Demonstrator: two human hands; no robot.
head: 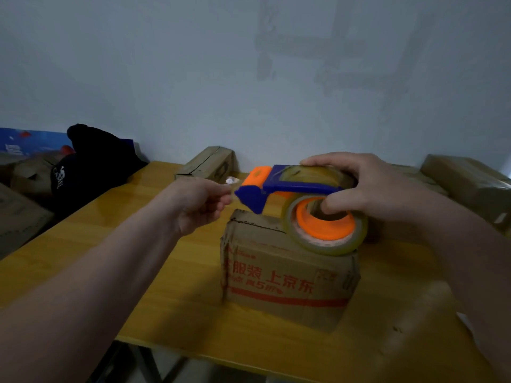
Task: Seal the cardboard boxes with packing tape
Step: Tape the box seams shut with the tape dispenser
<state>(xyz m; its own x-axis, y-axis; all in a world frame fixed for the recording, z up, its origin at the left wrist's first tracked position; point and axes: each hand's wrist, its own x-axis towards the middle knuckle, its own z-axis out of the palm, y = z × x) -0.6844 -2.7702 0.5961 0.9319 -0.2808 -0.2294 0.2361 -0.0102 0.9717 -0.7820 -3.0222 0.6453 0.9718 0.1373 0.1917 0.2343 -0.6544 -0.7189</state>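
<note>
A black cap (91, 167) lies past the left edge of the desk (171, 286). Bare desk stretches left of the cardboard box (287, 275), which sits mid-desk near the front edge. The left hand (199, 205), fingers curled, pinches the tape end (233, 192). The right hand (367, 189) grips the tape dispenser (276, 186) above the box, thumb in the roll's core.

Open bench (171, 286) surface lies left of and in front of the cardboard box (287, 277), up to the near edge. Above the box, the tape dispenser (304, 189), right hand (367, 189) and left hand (201, 205) fill the space; a tape strip (232, 187) spans their gap. Rear: wall (193, 78), small carton (207, 163). Right: stacked cartons (467, 181). Left: black bag (91, 167).
</note>
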